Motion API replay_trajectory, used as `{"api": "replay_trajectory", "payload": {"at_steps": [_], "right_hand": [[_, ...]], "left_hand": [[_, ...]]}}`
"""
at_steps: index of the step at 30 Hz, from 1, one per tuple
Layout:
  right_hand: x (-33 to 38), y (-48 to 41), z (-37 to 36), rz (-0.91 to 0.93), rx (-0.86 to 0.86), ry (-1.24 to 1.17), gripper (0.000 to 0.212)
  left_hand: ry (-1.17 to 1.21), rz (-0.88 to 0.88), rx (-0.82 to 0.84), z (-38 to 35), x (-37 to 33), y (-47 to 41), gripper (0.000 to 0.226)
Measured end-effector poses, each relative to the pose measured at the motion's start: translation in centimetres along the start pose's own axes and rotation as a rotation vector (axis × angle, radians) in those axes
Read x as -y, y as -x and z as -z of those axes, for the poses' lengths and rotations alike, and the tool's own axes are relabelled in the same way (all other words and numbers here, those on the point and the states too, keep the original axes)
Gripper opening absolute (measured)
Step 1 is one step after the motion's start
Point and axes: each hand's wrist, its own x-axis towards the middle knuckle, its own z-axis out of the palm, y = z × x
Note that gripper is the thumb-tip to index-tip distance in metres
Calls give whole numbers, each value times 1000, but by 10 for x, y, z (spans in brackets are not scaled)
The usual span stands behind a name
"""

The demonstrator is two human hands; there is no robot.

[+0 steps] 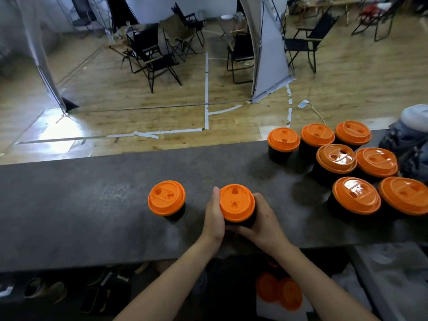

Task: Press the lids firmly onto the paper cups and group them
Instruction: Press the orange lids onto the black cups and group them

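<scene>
Grey counter (92, 205), nine lidded cups (236, 202) (seven grouped), hands (214, 215) (262, 224) gripping one

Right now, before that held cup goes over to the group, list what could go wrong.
1. The left hand and right hand grip the sides of the held cup; squeezing might buckle the paper wall and loosen its lid.
2. The group of seven cups on the right stands tightly packed; setting another in could knock one over.
3. The lone cup stands close by the left hand; a careless sweep could tip it.
</scene>
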Motion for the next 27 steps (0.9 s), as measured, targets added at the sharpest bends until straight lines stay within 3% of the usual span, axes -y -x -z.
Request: {"api": "replay_trajectory", "payload": {"at_steps": [3,10,14,19,23,27], "right_hand": [[-4,0,1,0,8,14,67],[0,-1,-1,-6,-18,-19,74],[-3,1,2,1,9,12,69],[1,0,0,-6,-13,3,76],[-2,0,1,-15,-19,15,67],[-1,0,2,34,9,13,72]], "left_hand": [[26,68,121,6,-6,-2,61],[44,4,-6,-2,-2,3,60],[11,46,101,4,-9,-1,58],[-7,-18,15,-2,0,0,55],[7,27,67,1,-5,-3,53],[-16,-15,57,1,-4,-2,52]]}}
